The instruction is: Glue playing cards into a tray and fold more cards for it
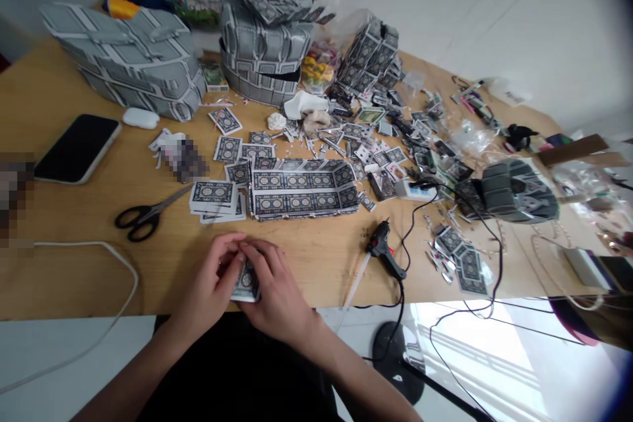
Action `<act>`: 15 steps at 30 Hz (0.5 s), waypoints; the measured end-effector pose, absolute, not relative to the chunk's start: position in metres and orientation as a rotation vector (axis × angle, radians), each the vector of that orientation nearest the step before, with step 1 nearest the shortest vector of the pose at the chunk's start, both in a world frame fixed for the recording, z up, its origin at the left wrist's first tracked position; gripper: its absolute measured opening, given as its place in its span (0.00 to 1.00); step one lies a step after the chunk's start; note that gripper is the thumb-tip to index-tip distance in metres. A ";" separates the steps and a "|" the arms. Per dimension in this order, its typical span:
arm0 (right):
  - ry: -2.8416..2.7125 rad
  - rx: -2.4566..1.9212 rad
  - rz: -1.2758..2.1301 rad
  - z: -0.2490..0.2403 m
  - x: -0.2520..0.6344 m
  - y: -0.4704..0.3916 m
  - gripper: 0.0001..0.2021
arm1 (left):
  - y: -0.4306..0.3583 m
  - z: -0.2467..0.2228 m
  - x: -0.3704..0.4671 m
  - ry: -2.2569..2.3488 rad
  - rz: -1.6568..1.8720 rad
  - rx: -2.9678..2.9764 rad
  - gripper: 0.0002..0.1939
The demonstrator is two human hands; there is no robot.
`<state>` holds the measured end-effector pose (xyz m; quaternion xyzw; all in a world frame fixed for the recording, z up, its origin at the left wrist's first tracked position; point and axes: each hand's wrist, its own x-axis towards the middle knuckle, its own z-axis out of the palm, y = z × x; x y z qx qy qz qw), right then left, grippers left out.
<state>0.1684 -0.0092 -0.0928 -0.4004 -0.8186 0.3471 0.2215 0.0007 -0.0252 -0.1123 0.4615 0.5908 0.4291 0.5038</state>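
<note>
My left hand and my right hand meet at the table's front edge, both closed on a dark-patterned playing card; whether it is one card or a stack I cannot tell. Fingertips of both hands come together at its far end. Just beyond them lies a loose pile of playing cards, backs up. To its right sits a long shallow box made of cards. Black-handled scissors lie left of the pile, blades toward it.
A glue gun with its cord rests on the right. A phone lies at left. Card-built bags stand at the back. Card scraps and a power strip spread across the right. A white cable runs off the front edge.
</note>
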 end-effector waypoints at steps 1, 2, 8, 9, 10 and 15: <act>-2.238 -1.128 0.951 -0.096 0.166 -0.011 0.40 | -0.026 -0.111 0.000 1.428 1.024 1.135 0.18; -2.220 -1.146 0.940 -0.099 0.163 -0.013 0.41 | -0.026 -0.109 0.000 1.429 1.012 1.159 0.18; -2.166 -1.151 0.877 -0.109 0.156 -0.019 0.40 | -0.028 -0.098 -0.002 1.420 0.967 1.271 0.19; -2.162 -1.149 0.872 -0.109 0.156 -0.018 0.40 | -0.027 -0.098 -0.002 1.423 0.959 1.279 0.19; -2.160 -1.150 0.866 -0.109 0.155 -0.018 0.40 | -0.026 -0.099 -0.002 1.427 0.952 1.286 0.18; -2.168 -1.195 0.864 -0.108 0.154 -0.017 0.38 | -0.024 -0.100 0.000 1.431 0.992 1.260 0.17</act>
